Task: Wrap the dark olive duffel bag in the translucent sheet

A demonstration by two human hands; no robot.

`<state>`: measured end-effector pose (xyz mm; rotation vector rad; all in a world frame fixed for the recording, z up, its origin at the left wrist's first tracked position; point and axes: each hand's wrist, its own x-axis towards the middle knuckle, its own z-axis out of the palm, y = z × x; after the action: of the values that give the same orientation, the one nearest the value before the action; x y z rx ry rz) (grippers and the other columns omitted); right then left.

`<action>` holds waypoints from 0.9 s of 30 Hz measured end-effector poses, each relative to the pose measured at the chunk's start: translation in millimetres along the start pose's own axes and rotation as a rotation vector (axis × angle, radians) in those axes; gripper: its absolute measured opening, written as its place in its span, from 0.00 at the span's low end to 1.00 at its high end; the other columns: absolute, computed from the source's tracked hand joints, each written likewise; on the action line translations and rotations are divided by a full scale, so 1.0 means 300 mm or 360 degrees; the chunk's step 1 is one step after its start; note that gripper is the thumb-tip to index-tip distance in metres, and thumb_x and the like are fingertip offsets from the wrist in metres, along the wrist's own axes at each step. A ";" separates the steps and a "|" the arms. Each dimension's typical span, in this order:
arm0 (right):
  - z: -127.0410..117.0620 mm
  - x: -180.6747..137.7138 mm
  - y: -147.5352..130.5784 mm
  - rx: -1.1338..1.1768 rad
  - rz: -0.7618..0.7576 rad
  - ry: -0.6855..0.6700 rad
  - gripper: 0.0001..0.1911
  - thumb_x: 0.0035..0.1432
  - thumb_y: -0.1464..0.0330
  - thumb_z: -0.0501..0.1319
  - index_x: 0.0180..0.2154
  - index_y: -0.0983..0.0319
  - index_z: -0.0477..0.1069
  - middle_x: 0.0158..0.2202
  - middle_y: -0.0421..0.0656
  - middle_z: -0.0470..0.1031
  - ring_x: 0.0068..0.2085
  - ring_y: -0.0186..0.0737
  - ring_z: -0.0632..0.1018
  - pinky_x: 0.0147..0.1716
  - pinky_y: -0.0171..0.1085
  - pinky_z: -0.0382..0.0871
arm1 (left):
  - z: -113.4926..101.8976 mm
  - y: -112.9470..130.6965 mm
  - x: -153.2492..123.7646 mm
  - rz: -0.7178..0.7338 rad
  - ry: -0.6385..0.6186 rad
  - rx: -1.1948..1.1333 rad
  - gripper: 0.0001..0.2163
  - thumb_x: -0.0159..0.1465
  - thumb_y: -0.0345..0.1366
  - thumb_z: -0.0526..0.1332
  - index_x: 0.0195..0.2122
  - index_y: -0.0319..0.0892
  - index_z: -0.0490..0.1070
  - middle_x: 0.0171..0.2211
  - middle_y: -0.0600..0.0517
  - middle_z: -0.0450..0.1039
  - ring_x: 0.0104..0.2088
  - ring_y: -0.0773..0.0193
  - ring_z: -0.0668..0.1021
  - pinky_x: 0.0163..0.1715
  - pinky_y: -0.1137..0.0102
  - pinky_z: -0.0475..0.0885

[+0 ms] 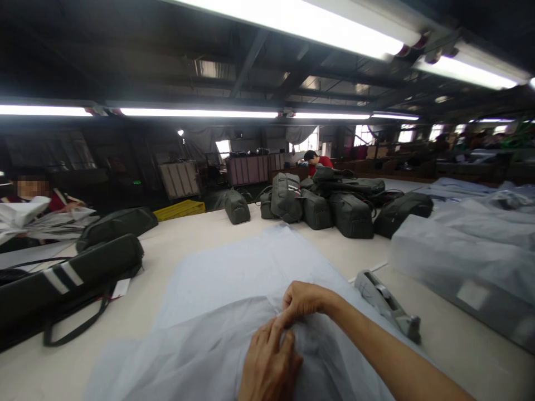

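A thin, translucent plastic bag (196,345) is spread over something grey in front of me; the contents show only dimly. My right hand (307,301) is closed, pinching a fold of the plastic near the bag's far end. Close below it, my left hand (271,356) has its fingers bent and pressed together on the same plastic, nearly touching the right hand. Farther out, the flat, pale bluish part (234,267) of the sheeting lies on the table. Beside my right forearm is a grey tape dispenser (387,303).
Dark green bags stand at the table's (167,231) far side, among them a striped bag (287,196). Another striped bag (71,275) lies at left, its strap trailing. Plastic-wrapped bags (472,267) fill the right. People (320,161) are beyond the table and at far left.
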<state>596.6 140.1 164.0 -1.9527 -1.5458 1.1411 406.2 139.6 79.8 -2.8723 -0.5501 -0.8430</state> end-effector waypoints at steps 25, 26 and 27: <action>0.035 -0.475 0.540 0.1007 0.0021 0.1001 0.20 0.47 0.52 0.67 0.33 0.62 0.74 0.28 0.40 0.75 0.31 0.40 0.75 0.33 0.37 0.69 | -0.055 -0.031 -0.014 -0.0045 0.0119 -0.0072 0.13 0.69 0.47 0.55 0.50 0.51 0.71 0.50 0.49 0.75 0.49 0.56 0.79 0.47 0.61 0.79; 0.021 -0.483 0.548 0.0885 0.0021 0.1179 0.21 0.46 0.53 0.67 0.36 0.62 0.75 0.30 0.42 0.76 0.33 0.42 0.76 0.35 0.39 0.70 | -0.061 -0.030 -0.016 -0.0062 0.0103 -0.0070 0.13 0.69 0.47 0.55 0.50 0.51 0.71 0.50 0.49 0.75 0.50 0.56 0.78 0.48 0.62 0.79; 0.020 -0.497 0.555 0.0716 -0.0005 0.1387 0.21 0.46 0.53 0.67 0.38 0.61 0.75 0.32 0.43 0.77 0.34 0.44 0.76 0.38 0.41 0.71 | -0.066 -0.028 -0.016 -0.0078 0.0088 -0.0069 0.13 0.69 0.46 0.55 0.50 0.51 0.71 0.51 0.49 0.75 0.50 0.56 0.78 0.48 0.62 0.79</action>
<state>685.0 -51.8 91.0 -1.7519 -0.7477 0.4406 389.2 142.2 93.8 -2.8755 -0.6053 -0.9501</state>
